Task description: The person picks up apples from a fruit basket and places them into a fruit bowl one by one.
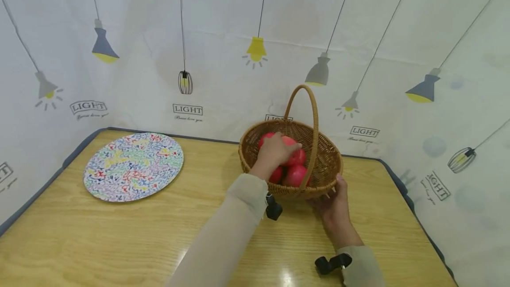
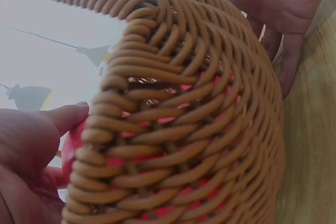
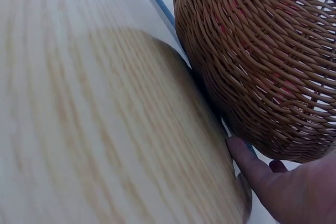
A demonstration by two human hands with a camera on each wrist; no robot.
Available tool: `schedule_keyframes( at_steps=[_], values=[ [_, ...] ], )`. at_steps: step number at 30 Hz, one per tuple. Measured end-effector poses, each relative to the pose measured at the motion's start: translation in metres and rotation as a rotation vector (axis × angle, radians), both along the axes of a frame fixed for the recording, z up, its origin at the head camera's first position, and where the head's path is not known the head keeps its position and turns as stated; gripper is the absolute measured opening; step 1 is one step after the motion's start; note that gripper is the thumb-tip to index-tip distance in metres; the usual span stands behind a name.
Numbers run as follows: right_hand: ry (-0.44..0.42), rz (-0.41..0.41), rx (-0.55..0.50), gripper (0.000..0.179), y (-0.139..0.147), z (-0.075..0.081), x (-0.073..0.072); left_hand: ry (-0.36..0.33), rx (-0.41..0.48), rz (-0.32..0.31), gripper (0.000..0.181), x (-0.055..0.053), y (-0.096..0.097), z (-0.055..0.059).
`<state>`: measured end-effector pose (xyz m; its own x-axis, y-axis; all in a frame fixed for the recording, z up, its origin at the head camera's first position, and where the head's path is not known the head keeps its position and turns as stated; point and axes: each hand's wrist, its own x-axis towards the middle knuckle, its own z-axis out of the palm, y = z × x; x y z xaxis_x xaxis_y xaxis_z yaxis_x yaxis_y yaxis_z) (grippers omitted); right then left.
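Note:
A brown wicker basket [image 1: 327, 163] with an arched handle stands at the back of the table, seemingly tilted toward me. Several round red apples [image 1: 295, 175] lie inside. My left hand [image 1: 275, 152] reaches over the near rim and grips one apple [image 2: 73, 148]; its thumb shows against the red skin in the left wrist view, while the other fingers are partly hidden. At the basket's lower right side, my right hand [image 1: 335, 209] holds it, thumb up by the rim and fingers under the wicker. Part of that hand [image 3: 294, 187] appears beneath the basket in the right wrist view.
A round plate-like board [image 1: 133, 167] with a multicoloured speckled pattern lies at the table's left. The wooden table [image 1: 99, 242] meets a white cloth backdrop [image 1: 223, 21] printed with lamps, close behind the basket. Black camera mounts sit on both wrists.

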<state>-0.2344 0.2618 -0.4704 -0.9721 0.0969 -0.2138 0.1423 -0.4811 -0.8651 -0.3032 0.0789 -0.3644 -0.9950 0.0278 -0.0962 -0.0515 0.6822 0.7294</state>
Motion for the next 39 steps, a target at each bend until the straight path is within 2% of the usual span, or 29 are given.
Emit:
schedule_keyframes(
  at_steps=[8,12,20,26,29,34,37,39],
  values=[
    [0.009,0.0,-0.035,0.071,-0.001,0.0,0.001,0.014,0.11,-0.043,0.075,0.003,-0.012,0.001],
    [0.012,-0.021,-0.036,0.067,0.001,-0.002,0.0,0.029,0.162,-0.054,0.072,0.008,-0.021,0.005],
    [0.045,-0.06,0.012,0.072,0.002,-0.009,0.0,0.06,0.25,-0.084,0.067,0.016,-0.034,0.009],
    [0.073,-0.032,-0.006,0.072,0.0,-0.012,0.0,0.095,0.37,-0.118,0.066,0.026,-0.048,0.015],
    [0.098,-0.014,-0.018,0.07,0.0,-0.017,-0.004,0.071,0.5,-0.138,0.064,0.034,-0.06,0.018],
    [0.218,0.075,-0.036,0.068,0.003,-0.029,-0.016,-0.019,0.819,-0.181,0.055,0.052,-0.094,0.017],
    [0.271,0.107,-0.026,0.07,0.006,-0.026,-0.017,-0.05,0.906,-0.182,0.054,0.06,-0.115,0.012],
    [0.272,0.089,0.009,0.073,0.006,-0.023,-0.015,-0.059,0.932,-0.175,0.057,0.064,-0.129,0.007]
  ],
)
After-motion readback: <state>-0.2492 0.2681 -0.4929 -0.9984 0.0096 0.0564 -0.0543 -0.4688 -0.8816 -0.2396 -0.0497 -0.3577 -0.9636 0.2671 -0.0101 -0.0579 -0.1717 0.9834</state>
